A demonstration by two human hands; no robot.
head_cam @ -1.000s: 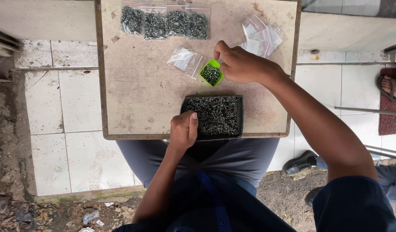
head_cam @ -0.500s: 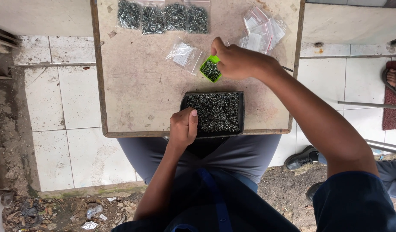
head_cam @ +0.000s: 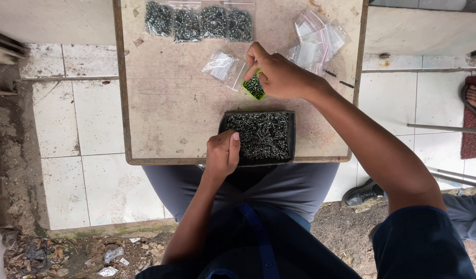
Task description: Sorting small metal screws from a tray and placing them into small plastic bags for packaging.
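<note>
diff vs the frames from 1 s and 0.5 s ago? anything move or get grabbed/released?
Hardly anything. The right hand still holds the green scoop of screws beside the open bag, perhaps nudged slightly toward it. Nothing picked up or let go. The left hand stays on the black tray; the filled bags and empty bags are unmoved. The view shifted a little.
</note>
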